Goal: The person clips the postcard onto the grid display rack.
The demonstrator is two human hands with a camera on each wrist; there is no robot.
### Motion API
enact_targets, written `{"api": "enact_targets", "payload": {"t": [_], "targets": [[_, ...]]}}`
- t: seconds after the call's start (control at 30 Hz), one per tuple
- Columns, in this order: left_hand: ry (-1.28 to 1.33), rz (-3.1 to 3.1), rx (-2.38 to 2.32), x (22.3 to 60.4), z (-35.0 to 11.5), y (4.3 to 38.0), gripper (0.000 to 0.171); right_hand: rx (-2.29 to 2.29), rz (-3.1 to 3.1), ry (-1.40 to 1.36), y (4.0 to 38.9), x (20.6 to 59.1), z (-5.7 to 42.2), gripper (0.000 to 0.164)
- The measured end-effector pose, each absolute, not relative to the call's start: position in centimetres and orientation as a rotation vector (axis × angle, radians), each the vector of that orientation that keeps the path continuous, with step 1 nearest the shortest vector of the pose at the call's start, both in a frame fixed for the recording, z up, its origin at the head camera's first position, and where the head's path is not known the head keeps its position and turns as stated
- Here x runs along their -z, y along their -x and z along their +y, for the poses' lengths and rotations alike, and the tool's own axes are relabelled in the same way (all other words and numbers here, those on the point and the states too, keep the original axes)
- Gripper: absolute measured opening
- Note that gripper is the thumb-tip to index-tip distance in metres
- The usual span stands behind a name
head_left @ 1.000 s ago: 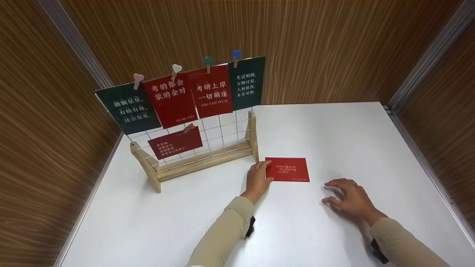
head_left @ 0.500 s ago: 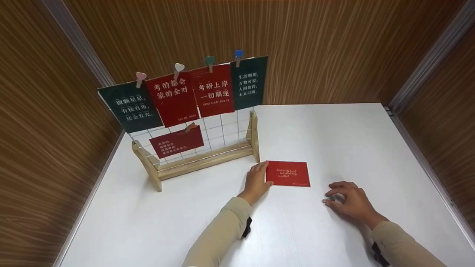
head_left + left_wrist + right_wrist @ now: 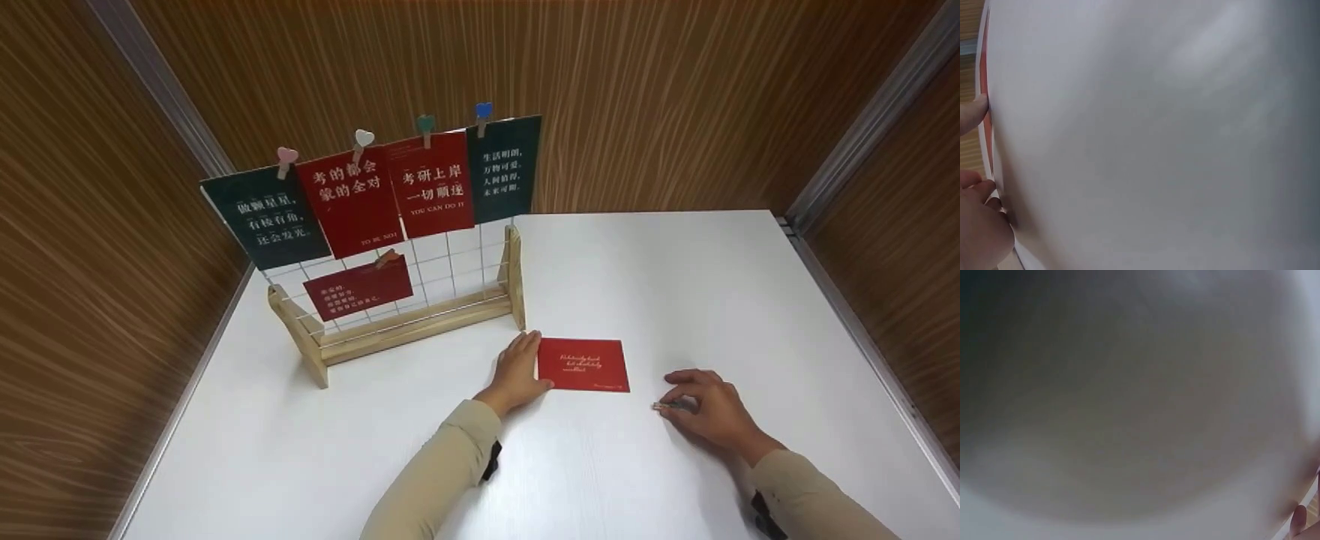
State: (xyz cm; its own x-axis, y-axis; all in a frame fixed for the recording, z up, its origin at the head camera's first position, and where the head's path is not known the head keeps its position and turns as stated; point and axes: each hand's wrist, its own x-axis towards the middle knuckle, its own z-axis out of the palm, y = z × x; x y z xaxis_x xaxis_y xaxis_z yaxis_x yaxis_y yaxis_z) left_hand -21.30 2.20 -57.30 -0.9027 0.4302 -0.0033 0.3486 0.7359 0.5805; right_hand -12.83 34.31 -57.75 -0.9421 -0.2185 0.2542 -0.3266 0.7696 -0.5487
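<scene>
A red card [image 3: 584,365] with white script lies flat on the white table in the head view. My left hand [image 3: 517,372] touches its left edge, index fingertip by the far corner and thumb [image 3: 976,112] by the near one. Further right, my right hand [image 3: 709,409] pinches a small clip [image 3: 664,406] between thumb and fingers, just above or on the table; most of the clip is hidden. In the right wrist view only fingertips [image 3: 1298,520] show at the lower right corner.
A wire grid rack [image 3: 463,264] on a wooden base [image 3: 420,324] stands at the left. Green and red cards hang along its top under heart-shaped clips [image 3: 364,138]. A smaller dark red card [image 3: 358,289] hangs lower, with an orange clip [image 3: 387,259]. Wood-grain walls [image 3: 637,105] surround the table.
The red card has slid towards me, with my left hand at its edge drawing back slightly. My right fingers have closed from a wide spread onto the small clip.
</scene>
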Motion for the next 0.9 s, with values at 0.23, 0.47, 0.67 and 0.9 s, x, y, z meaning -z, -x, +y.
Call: {"api": "enact_targets", "payload": {"t": [0.23, 0.47, 0.67, 0.9], "targets": [[-0.685, 2.796, -0.895, 57.2, 1.7, 21.4, 0.085, -0.961, -2.787, -0.422, 12.9, 57.8, 34.2, 0.022], [-0.753, 2.803, -0.807, 57.1, 1.2, 21.6, 0.084, -0.993, -2.781, -0.426, 13.1, 57.9, 34.0, 0.025], [-0.737, 2.795, -0.867, 57.1, 1.1, 21.5, 0.09, -0.981, -2.755, -0.453, 13.1, 57.9, 34.0, 0.024], [-0.732, 2.727, -1.079, 56.9, 1.0, 21.2, 0.099, -1.127, -2.73, -0.45, 13.4, 56.9, 33.9, 0.02]]}}
